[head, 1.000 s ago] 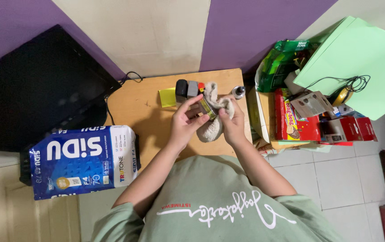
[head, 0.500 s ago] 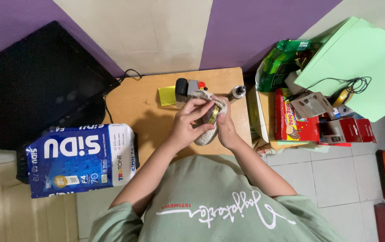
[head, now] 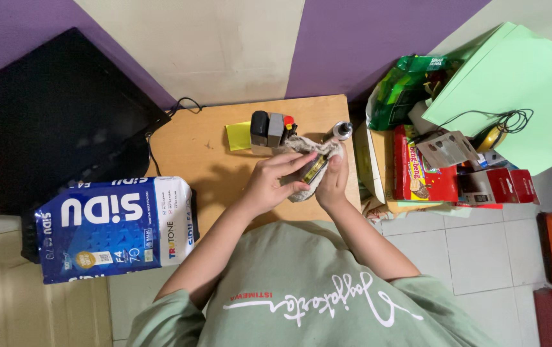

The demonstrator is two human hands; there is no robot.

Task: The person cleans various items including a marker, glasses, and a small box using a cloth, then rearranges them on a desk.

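Ahead of the fingers (head: 292,160), a black and grey block (head: 267,128) and a small bottle (head: 341,130) stand close, a narrow gap between them. Left of the fingers the desk (head: 199,154) lies bare (only a yellow pad (head: 238,136) there). Right of them, boxes (head: 417,167) crowd the desk edge.

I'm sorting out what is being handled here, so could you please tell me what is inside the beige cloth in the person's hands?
A small gold-and-dark object shows between the folds of the beige cloth, held by the left hand and right hand. Its covered part cannot be seen.

Even indoor light, soft shadows, sharp focus, slight wide-angle distortion.
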